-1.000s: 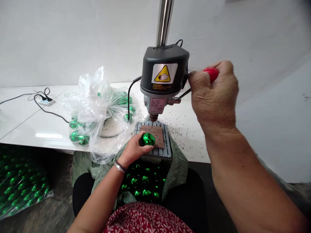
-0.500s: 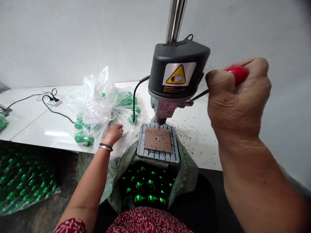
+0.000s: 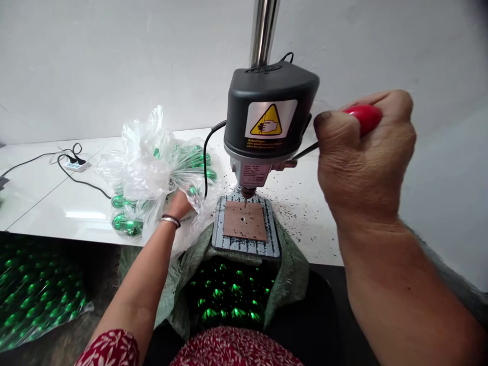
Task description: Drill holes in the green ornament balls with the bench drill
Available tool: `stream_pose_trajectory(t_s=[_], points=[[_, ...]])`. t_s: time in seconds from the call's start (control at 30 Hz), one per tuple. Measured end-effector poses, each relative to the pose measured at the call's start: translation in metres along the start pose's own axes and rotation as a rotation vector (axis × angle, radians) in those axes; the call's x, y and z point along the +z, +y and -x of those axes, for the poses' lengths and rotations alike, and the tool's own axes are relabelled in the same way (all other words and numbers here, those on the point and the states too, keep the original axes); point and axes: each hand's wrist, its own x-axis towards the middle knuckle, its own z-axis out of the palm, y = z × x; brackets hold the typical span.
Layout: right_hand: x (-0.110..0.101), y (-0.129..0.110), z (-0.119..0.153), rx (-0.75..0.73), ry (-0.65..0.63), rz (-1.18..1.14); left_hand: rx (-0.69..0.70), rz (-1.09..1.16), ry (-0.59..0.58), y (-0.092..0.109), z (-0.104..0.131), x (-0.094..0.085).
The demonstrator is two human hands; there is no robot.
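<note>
My right hand is closed around the red knob on the lever of a black bench drill press. The drill bit hangs above a brown square board with a small hole, lying on the grey slotted base. My left hand reaches into a clear plastic bag of shiny green balls. A green ball shows at its fingertips. Plastic covers the fingers, so whether they grip the ball is unclear.
Dark shavings lie over the base and white table. Below the drill, an open green woven sack holds many green balls. More balls in clear plastic lie at lower left. A power strip with black cords is at left.
My left hand has moved forward into the plastic bag, and a green ball now shows at its fingertips. My right hand stays on the red knob. The view has shifted slightly.
</note>
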Motion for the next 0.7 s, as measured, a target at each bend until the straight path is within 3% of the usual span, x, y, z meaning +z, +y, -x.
stream_pose_trajectory(t_s=[0.1, 0.17, 0.23, 0.33, 0.5, 0.7], points=[[0.0, 0.0, 0.0, -0.02, -0.006, 0.002, -0.141, 0.174, 0.008, -0.002, 0.04, -0.029], [0.001, 0.001, 0.0, -0.046, -0.002, -0.005, -0.228, 0.666, -0.048, 0.003, 0.071, -0.04], [0.002, 0.004, 0.0, -0.066, 0.004, -0.027, -0.24, 1.012, -0.131, 0.013, 0.096, -0.039], [0.003, 0.006, -0.001, -0.112, 0.006, -0.059, -0.242, 1.241, -0.246, 0.031, 0.119, -0.021], [0.002, 0.001, -0.002, -0.012, -0.051, -0.111, -0.243, 1.257, -0.345, 0.052, 0.122, 0.017], [-0.001, -0.006, -0.001, 0.048, -0.107, -0.18, -0.189, 0.811, -0.319, 0.06, 0.098, 0.043]])
